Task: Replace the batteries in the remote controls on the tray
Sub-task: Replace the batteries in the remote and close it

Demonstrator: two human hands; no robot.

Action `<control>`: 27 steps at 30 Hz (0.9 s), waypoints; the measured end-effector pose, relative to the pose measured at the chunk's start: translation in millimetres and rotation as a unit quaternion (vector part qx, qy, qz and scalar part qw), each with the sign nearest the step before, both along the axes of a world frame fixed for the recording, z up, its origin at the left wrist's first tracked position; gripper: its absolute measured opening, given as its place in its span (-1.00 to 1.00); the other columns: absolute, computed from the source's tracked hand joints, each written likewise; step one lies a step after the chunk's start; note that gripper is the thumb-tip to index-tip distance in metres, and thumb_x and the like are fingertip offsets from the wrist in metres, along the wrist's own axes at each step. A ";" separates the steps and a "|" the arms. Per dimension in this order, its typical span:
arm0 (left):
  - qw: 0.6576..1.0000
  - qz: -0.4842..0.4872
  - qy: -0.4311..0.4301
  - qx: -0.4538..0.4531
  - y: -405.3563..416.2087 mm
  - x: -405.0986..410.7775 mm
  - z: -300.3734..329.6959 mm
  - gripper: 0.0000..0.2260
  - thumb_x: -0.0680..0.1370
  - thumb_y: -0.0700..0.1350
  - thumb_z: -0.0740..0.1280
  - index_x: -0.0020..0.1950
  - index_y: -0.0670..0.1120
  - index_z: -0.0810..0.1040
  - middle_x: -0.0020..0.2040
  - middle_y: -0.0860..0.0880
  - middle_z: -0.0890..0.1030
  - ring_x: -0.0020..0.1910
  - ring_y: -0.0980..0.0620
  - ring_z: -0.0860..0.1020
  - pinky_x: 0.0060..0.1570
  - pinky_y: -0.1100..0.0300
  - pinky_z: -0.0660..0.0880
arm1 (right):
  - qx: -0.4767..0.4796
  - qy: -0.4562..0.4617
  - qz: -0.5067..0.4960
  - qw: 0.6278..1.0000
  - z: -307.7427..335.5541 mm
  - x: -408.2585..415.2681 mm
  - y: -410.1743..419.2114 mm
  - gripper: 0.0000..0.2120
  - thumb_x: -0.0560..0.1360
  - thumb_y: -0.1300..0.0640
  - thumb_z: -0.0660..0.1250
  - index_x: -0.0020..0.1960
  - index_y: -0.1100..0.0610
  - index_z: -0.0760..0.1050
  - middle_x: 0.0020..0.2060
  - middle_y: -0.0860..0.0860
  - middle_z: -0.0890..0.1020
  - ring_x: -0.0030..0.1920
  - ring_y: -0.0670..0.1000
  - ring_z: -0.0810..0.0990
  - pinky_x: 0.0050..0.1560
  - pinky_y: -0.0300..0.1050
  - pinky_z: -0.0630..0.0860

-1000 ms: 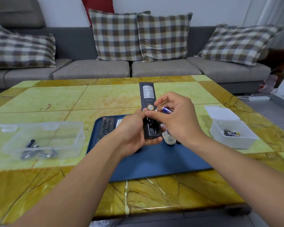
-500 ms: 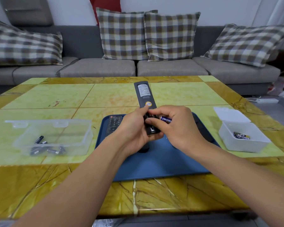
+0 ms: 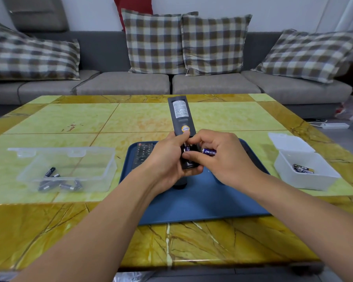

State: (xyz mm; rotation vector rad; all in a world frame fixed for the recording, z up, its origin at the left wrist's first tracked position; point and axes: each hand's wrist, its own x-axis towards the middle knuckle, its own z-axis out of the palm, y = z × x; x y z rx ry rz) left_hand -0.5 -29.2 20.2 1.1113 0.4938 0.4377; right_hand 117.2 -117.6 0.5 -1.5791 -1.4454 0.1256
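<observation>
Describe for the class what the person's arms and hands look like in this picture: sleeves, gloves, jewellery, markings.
Both forearms are bare from the bottom edge of the picture to the wrists; no sleeve shows. The left hand and the right hand wear no gloves. No watch, bracelet or ring shows, nor any marking on the arms. The fingernails that show are short and unpainted.

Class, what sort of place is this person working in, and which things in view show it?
Most likely a home living room: a grey sofa with checked cushions stands behind a low marble-patterned coffee table.
</observation>
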 end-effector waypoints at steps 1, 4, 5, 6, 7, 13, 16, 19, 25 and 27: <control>1.000 0.003 0.002 -0.003 0.1 -1.1 -1.0 -0.87 0.71 -0.06 0.17 0.08 -0.05 0.47 -0.24 -0.04 0.66 -0.35 0.00 0.60 -0.37 0.11 0.57 | -0.008 -0.020 0.002 1.000 -0.8 1.9 -0.4 -0.87 0.47 0.16 0.50 0.00 0.15 0.65 -0.36 -0.27 0.61 -0.33 -0.20 0.56 -0.24 -0.35 0.38; 1.000 0.021 -0.010 -0.014 5.0 -2.2 -1.2 -0.88 0.71 -0.09 0.17 0.12 -0.10 0.45 -0.16 -0.12 0.65 -0.33 -0.04 0.60 -0.40 0.11 0.57 | -0.036 -0.109 0.021 0.993 0.0 4.3 -2.5 -0.75 0.56 0.04 0.37 0.22 0.01 0.63 -0.09 -0.14 0.72 -0.09 -0.11 0.67 -0.05 -0.11 0.55; 0.999 0.028 -0.020 -0.020 6.8 -2.2 0.1 -0.88 0.70 -0.10 0.18 0.12 -0.12 0.45 -0.12 -0.15 0.64 -0.32 -0.05 0.61 -0.40 0.11 0.57 | -0.038 -0.096 0.033 0.994 0.5 3.7 -2.9 -0.71 0.59 0.05 0.32 0.29 -0.01 0.59 -0.01 -0.14 0.72 -0.02 -0.11 0.68 0.02 -0.11 0.57; 0.999 0.028 -0.032 -0.029 8.3 -1.7 1.2 -0.89 0.70 -0.12 0.17 0.11 -0.13 0.46 -0.09 -0.16 0.62 -0.30 -0.04 0.61 -0.40 0.11 0.58 | -0.033 -0.042 0.041 0.998 1.2 2.3 -3.5 -0.71 0.62 0.09 0.28 0.32 0.01 0.57 -0.02 -0.18 0.71 -0.03 -0.15 0.67 0.00 -0.18 0.57; 0.998 0.024 -0.043 -0.035 9.0 -1.1 2.4 -0.88 0.70 -0.15 0.17 0.10 -0.14 0.47 -0.08 -0.17 0.62 -0.27 -0.04 0.62 -0.39 0.12 0.59 | -0.023 0.046 0.042 0.998 3.4 0.5 -3.3 -0.73 0.65 0.13 0.24 0.29 0.05 0.59 -0.17 -0.22 0.69 -0.20 -0.19 0.63 -0.16 -0.24 0.55; 0.999 0.017 -0.029 0.023 4.0 6.6 -3.9 -0.78 0.70 -0.27 0.12 0.34 -0.19 0.40 0.11 -0.16 0.67 -0.06 -0.05 0.68 -0.33 0.12 0.61 | -0.047 0.560 0.044 0.826 22.3 7.5 -2.4 -0.76 0.58 0.15 0.01 -0.05 0.19 0.44 -0.47 -0.01 0.24 -0.55 -0.11 0.08 -0.58 -0.32 -0.01; 0.998 0.017 -0.030 0.044 5.3 7.0 -4.4 -0.78 0.71 -0.26 0.11 0.35 -0.15 0.38 0.12 -0.17 0.66 -0.07 -0.02 0.67 -0.32 0.12 0.62 | -0.052 0.582 0.068 0.808 22.0 16.3 -4.6 -0.75 0.57 0.19 0.00 0.05 0.22 0.43 -0.43 0.02 0.33 -0.51 -0.09 0.15 -0.61 -0.29 0.07; 0.998 0.013 -0.030 0.046 8.8 6.3 -3.7 -0.77 0.71 -0.25 0.11 0.36 -0.13 0.37 0.18 -0.23 0.64 -0.04 -0.04 0.66 -0.30 0.11 0.63 | -0.072 0.531 0.073 0.841 19.6 23.8 -6.4 -0.70 0.58 0.30 0.04 0.22 0.25 0.44 -0.34 0.05 0.48 -0.45 -0.07 0.24 -0.54 -0.26 0.12; 0.999 0.015 -0.047 0.023 17.1 2.1 -3.6 -0.78 0.71 -0.25 0.11 0.36 -0.15 0.36 0.21 -0.25 0.64 0.00 -0.06 0.69 -0.24 0.05 0.65 | -0.104 0.301 0.049 0.947 17.5 33.4 -14.9 -0.78 0.62 0.30 0.26 0.23 0.13 0.41 0.09 0.04 0.71 -0.23 -0.02 0.55 -0.24 -0.14 0.44; 0.998 0.011 -0.054 0.012 18.9 1.5 -3.6 -0.77 0.71 -0.25 0.11 0.36 -0.15 0.37 0.18 -0.23 0.65 -0.01 -0.06 0.70 -0.25 0.05 0.65 | -0.084 0.275 0.019 0.958 19.7 33.3 -16.1 -0.78 0.55 0.26 0.37 0.15 0.14 0.42 0.00 0.05 0.74 -0.26 -0.03 0.57 -0.23 -0.12 0.46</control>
